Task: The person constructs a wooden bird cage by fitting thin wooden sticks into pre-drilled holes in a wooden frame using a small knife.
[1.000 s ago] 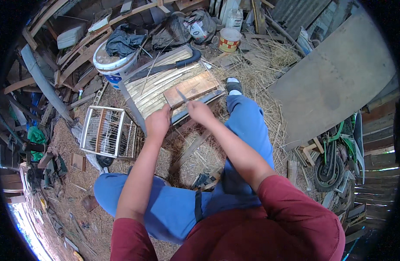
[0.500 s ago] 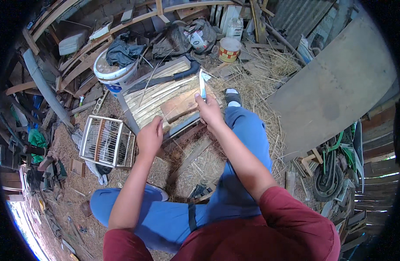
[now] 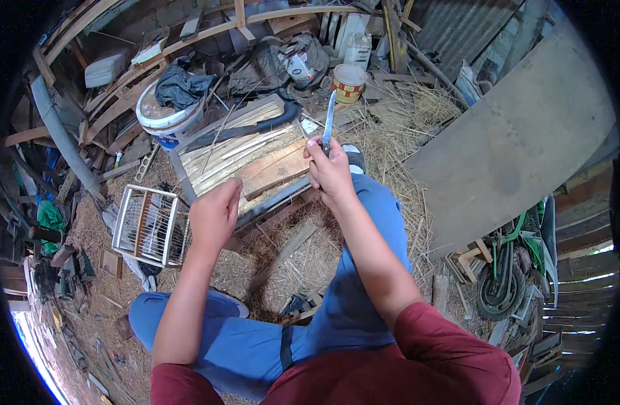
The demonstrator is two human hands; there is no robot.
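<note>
Straw-littered ground [image 3: 399, 143] surrounds; the right hand [image 3: 332, 173], clamped on a dark-handled, silver-bladed knife [image 3: 329, 116], now lifts clear of the flat brown wooden block [image 3: 277, 170]; the left hand [image 3: 214, 212] curls, contents unclear.

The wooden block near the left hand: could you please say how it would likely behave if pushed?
The wooden block looks thick and solid, so it should stay stiff. Lying flat on its broad side, it would probably slide rather than roll or tip.
</note>
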